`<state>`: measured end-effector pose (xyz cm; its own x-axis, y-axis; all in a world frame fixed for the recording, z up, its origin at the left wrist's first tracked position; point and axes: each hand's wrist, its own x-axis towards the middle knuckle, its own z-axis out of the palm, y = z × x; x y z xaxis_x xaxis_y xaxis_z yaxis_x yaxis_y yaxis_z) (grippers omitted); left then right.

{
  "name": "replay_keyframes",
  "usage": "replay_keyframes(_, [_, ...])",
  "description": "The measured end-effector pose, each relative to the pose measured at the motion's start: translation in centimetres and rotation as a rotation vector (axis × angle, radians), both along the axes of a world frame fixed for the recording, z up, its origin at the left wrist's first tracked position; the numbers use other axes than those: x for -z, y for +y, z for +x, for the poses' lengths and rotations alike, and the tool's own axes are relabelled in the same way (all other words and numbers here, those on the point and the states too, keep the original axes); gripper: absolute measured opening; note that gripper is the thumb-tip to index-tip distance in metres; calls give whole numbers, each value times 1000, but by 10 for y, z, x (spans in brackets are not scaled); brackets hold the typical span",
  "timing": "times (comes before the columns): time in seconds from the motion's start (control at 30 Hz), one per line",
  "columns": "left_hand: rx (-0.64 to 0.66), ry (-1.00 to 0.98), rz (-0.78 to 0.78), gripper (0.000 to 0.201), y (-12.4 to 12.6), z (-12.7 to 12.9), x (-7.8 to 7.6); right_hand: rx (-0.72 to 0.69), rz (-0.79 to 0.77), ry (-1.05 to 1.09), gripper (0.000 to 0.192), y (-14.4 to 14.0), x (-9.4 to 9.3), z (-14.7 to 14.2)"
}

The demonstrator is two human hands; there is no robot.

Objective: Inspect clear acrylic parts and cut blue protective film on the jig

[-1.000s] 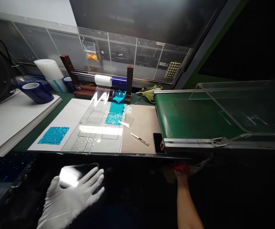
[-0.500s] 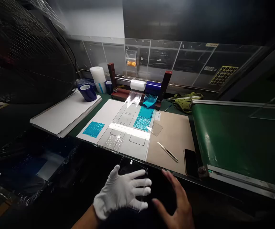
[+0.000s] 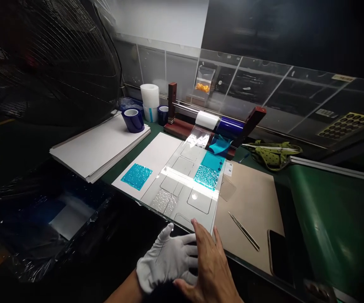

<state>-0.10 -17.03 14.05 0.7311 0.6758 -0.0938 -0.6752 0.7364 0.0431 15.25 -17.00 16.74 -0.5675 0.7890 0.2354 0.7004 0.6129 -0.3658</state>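
My left hand [image 3: 171, 261], in a white glove, is at the bottom middle with fingers spread. A thin clear plate, only faintly visible by a glint near the thumb, rests against that hand. My bare right hand [image 3: 212, 261] overlaps the gloved fingers, its own fingers apart and slightly bent; whether it touches the plate is hard to tell. Just beyond both hands lies a white sheet [image 3: 156, 162] under clear film with printed outlines. On it are a blue film square [image 3: 137, 176], a textured clear square [image 3: 165, 201] and blue textured film [image 3: 207, 176].
A wooden stand [image 3: 182, 130] carries a white roll [image 3: 207, 120] and a blue roll [image 3: 231, 125]. Tweezers [image 3: 243, 230] and a phone [image 3: 277, 252] lie on brown board [image 3: 258, 189]. Stacked paper [image 3: 96, 147] bears a blue tape roll [image 3: 133, 121]. A green belt [image 3: 330, 202] stands right, a fan [image 3: 49, 63] left.
My right hand has moved left and up, now overlapping the gloved fingers. The view has turned, so the bench appears shifted right. The plate shows less clearly.
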Motion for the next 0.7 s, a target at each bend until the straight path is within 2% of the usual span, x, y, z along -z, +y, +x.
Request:
replay_keyframes(0.17, [-40,7,-97,69,30,-26,3,33,-67,-10,108,36,2,-27])
replay_keyframes(0.27, [-64,13,-186,58,43,-48,6,113,-7,-42,100,75,13,-45])
replay_keyframes(0.33, [-89,14,-246,58,47,-66,12,203,58,-76,94,106,29,-58])
replay_keyframes(0.47, [-162,44,-451,77,42,-96,33,289,108,-165,89,158,70,-86])
replay_keyframes(0.6, [-224,75,-573,83,38,-110,45,284,59,-250,86,182,105,-106])
replay_keyframes(0.7, [-255,58,-610,84,41,-115,46,272,34,-295,87,188,118,-113])
